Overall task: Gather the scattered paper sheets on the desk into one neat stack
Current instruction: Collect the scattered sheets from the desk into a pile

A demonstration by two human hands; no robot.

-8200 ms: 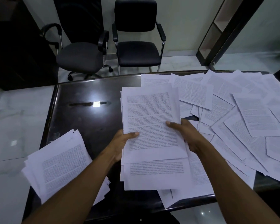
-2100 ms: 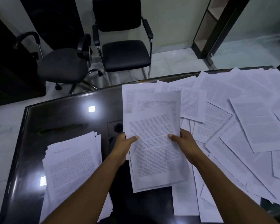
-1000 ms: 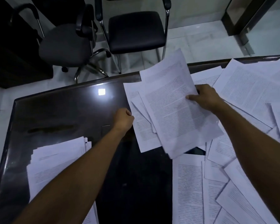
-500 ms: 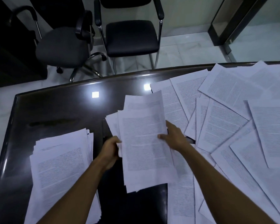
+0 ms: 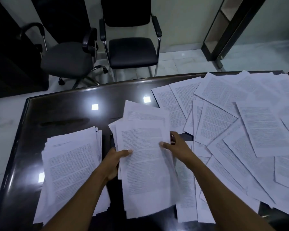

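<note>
Paper sheets [image 5: 145, 157] with illegibly small print, between both hands.

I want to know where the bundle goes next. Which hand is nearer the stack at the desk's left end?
Left hand, just beside the stack; right hand is across the held bundle.

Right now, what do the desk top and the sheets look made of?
Desk: dark, glossy, likely lacquered wood or laminate; it mirrors ceiling lights. Sheets: thin matte white printed paper; the bundle in both hands bends.
</note>
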